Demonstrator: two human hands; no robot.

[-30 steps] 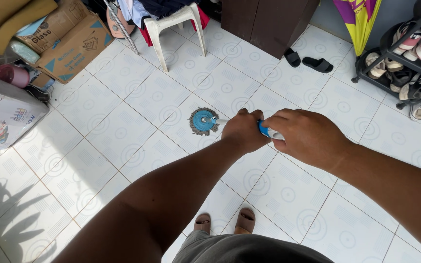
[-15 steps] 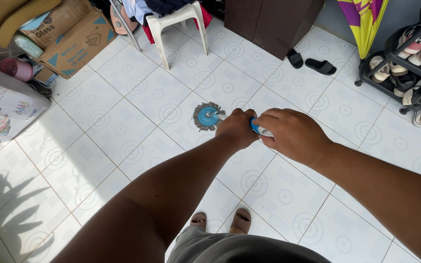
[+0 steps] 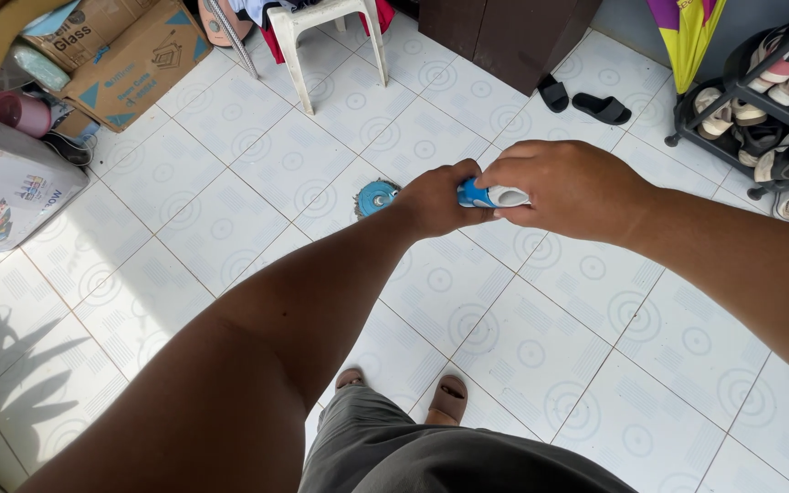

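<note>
- White patterned tile floor (image 3: 230, 219) under me, my sandalled feet at the bottom.
- My left hand (image 3: 436, 196) and right hand (image 3: 568, 187) both wrap the mop handle (image 3: 490, 194) (blue-and-white grip); it runs away from me, down-left to the blue mop head (image 3: 374, 197) on the tiles.
- Shoe rack (image 3: 760, 100) holds shoes; cardboard boxes (image 3: 130, 59) left; white plastic stool (image 3: 331, 36) and black slippers (image 3: 586, 99) beyond.

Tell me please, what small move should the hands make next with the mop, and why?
Probably push the mop head forward toward the white chair. Both the left hand and right hand grip the handle, and the head sits close in front of them, so the tiles beyond it lie within reach.
</note>
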